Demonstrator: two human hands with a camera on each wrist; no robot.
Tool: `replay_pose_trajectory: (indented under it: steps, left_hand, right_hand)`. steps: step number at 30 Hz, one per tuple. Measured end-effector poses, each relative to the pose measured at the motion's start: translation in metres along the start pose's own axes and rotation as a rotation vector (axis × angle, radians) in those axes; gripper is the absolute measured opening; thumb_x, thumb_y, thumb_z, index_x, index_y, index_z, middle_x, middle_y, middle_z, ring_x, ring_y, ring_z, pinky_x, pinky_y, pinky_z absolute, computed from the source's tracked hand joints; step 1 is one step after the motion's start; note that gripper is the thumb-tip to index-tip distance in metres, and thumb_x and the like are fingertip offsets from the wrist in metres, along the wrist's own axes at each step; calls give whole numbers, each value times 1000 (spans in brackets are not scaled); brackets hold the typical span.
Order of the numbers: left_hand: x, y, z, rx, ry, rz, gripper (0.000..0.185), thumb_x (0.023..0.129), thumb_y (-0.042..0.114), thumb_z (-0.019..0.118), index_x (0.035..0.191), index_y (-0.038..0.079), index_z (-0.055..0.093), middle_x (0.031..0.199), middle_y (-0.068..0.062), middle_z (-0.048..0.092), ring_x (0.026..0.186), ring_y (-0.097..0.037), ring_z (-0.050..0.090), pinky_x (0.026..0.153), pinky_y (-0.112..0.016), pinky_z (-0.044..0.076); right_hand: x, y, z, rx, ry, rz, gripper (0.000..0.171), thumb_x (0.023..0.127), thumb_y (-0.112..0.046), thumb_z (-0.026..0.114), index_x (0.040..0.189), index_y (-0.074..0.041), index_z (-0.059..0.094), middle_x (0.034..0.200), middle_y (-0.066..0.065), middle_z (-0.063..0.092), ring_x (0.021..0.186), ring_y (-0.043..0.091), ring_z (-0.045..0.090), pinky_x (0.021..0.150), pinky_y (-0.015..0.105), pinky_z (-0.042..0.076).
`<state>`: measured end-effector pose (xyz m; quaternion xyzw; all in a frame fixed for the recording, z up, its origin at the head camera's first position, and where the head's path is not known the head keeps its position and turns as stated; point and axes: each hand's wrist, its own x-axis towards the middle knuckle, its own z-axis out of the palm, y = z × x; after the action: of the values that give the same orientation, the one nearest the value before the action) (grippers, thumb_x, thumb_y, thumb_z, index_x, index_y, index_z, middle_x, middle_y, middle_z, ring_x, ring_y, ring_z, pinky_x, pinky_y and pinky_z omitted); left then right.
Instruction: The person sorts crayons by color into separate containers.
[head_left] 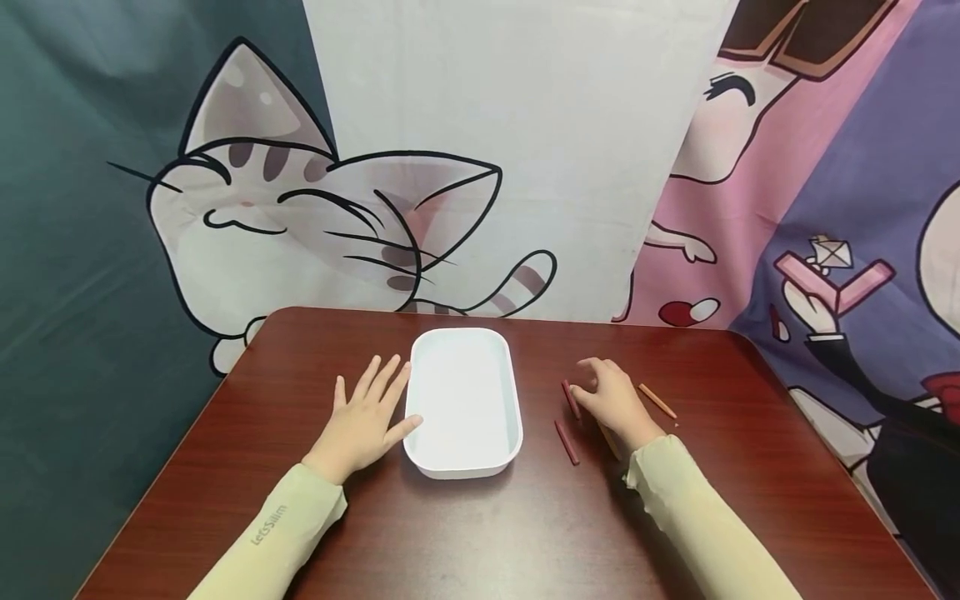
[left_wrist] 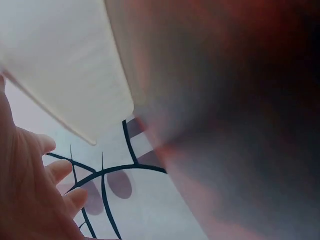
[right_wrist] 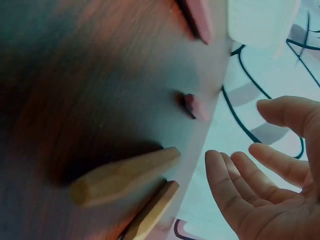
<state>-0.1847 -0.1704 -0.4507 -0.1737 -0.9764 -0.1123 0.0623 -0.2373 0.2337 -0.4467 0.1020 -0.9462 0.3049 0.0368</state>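
Observation:
A white rectangular tray [head_left: 463, 404] with rounded corners stands mid-table. My left hand [head_left: 365, 421] is beside it with spread, straight fingers; its thumb and a fingertip are at the tray's left rim. In the left wrist view, the tray's pale wall [left_wrist: 65, 55] rises above the fingers. To the right of the tray, my right hand [head_left: 611, 400] hovers over several short sticks, fingers loosely bent and holding nothing. Two dark red sticks [head_left: 567, 442] lie left of it. One orange-tan stick [head_left: 657, 401] lies to its right, and another tan stick [right_wrist: 125, 175] is partly under the wrist.
The reddish-brown wooden table [head_left: 465, 542] has rounded far corners. Behind it hangs a cloth printed with a cartoon cat [head_left: 300, 217] and other figures. A tiny crumb lies near the orange-tan stick.

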Motion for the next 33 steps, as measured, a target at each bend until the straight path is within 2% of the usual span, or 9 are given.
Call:
replay_pose_trajectory:
  steps: [6,13,19,25,33]
  left_hand:
    - [-2,2,2,-10,-25,4,84,99,64,47,163,15,24,169,-8,19,155,-33,11,112,-77,11]
    - [-3,1,1,-20,-22,26,82,100,63,47,162,14,25,168,-7,22,155,-29,15,116,-72,11]
    - [-3,1,0,-14,-26,81,82,101,61,46,161,9,26,167,-7,24,154,-28,21,120,-65,14]
    - [-2,2,-1,-21,-46,124,83,102,58,48,159,1,26,166,-13,25,153,-31,23,121,-57,21]
    - [0,2,-1,-26,-72,139,84,102,55,48,158,-3,25,166,-16,24,154,-32,20,122,-52,21]
  right_hand:
    - [14,-4,11,-2,-71,77,34,89,-12,72,116,7,65,109,22,67,95,34,65,89,50,56]
    - [22,-12,19,-22,-101,178,26,86,-12,77,101,7,68,86,14,66,73,25,60,68,38,56]
    - [25,-14,24,-62,-98,187,15,83,-7,79,87,3,69,75,10,62,65,22,57,59,33,52]
    - [26,-13,26,-56,-82,194,17,82,-2,76,96,7,71,83,14,67,68,25,58,63,36,56]
    - [27,-11,27,-28,-68,211,26,83,-3,75,105,9,71,91,18,70,74,26,63,69,40,58]
